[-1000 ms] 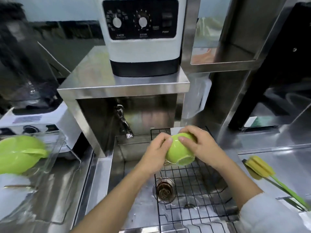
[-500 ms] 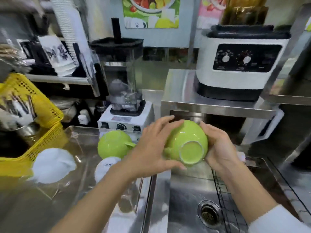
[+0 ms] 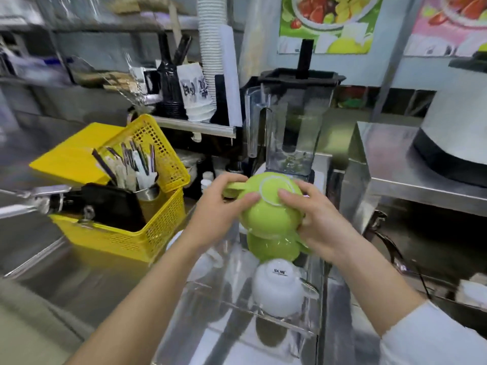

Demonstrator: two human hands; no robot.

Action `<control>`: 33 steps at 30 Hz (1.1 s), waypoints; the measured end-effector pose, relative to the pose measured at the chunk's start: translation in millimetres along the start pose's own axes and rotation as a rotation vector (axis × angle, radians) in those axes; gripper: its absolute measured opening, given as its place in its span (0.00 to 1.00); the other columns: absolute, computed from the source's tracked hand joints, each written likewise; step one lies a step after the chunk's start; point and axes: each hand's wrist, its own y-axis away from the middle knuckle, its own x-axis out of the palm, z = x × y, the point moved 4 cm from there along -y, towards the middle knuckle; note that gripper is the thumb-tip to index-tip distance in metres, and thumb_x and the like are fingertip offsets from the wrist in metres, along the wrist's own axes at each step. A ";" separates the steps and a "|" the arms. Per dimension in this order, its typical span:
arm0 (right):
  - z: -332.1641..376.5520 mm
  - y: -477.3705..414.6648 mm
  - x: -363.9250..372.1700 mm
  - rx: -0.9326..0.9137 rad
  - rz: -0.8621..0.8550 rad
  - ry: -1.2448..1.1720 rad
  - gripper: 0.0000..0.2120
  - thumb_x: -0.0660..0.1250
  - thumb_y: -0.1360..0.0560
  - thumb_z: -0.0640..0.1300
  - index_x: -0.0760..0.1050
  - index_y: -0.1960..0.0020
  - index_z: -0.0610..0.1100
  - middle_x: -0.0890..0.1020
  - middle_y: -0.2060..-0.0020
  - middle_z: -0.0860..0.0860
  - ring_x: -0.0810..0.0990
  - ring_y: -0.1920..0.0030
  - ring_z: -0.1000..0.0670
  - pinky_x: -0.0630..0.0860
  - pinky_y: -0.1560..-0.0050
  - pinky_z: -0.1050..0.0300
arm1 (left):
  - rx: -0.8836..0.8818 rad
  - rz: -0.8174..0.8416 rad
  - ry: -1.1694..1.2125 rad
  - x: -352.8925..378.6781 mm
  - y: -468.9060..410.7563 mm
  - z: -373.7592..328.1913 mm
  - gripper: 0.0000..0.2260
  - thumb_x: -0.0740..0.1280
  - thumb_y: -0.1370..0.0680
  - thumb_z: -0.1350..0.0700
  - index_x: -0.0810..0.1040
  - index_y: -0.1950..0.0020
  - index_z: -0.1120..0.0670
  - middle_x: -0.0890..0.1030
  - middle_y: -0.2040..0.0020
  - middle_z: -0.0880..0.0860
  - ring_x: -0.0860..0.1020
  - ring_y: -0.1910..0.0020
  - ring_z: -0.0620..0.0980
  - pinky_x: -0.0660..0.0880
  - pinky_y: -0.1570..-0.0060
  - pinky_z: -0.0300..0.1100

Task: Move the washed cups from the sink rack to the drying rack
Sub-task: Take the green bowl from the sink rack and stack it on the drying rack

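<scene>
Both of my hands hold a green cup (image 3: 268,209) upside down over the clear drying rack (image 3: 200,293). My left hand (image 3: 221,206) grips its left side by the handle, and my right hand (image 3: 316,222) grips its right side. Just below it a second green cup (image 3: 274,250) sits upside down in the rack, touching or nearly touching the held one. In front of that stands an upside-down white cup (image 3: 276,291) with a small logo. The sink rack is out of view.
A yellow basket (image 3: 158,233) with a metal utensil holder stands left of the rack. A blender jug (image 3: 290,127) is right behind the cups. A steel shelf (image 3: 395,180) with an appliance rises to the right. Stacked paper cups stand on a back shelf.
The view has swung left from the sink to the drying rack. Both hands have carried the green cup from above the sink rack to just over the other green cup.
</scene>
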 end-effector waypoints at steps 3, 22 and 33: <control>-3.9 -19.1 20.8 0.046 0.032 0.069 0.33 0.74 0.41 0.44 0.68 0.38 0.43 0.79 0.45 0.43 0.81 0.50 0.43 0.81 0.56 0.47 | -0.091 0.029 -0.058 -22.9 -17.8 11.1 0.11 0.73 0.31 0.53 0.76 0.53 0.50 0.79 0.54 0.48 0.76 0.59 0.42 0.75 0.57 0.39; -43.5 -77.0 48.2 -0.010 -0.023 1.423 0.43 0.70 0.47 0.70 0.65 0.42 0.46 0.78 0.48 0.48 0.74 0.44 0.44 0.67 0.41 0.42 | -0.245 0.206 -0.296 -70.6 -52.6 75.0 0.15 0.72 0.29 0.56 0.76 0.45 0.57 0.76 0.51 0.51 0.74 0.55 0.43 0.72 0.61 0.28; -53.3 -78.6 50.5 -0.123 0.001 1.715 0.33 0.62 0.45 0.76 0.73 0.57 0.49 0.80 0.64 0.50 0.75 0.55 0.46 0.63 0.46 0.44 | -0.270 0.362 -0.418 -71.7 -49.0 101.3 0.16 0.70 0.28 0.51 0.77 0.42 0.52 0.79 0.46 0.47 0.76 0.48 0.42 0.72 0.50 0.36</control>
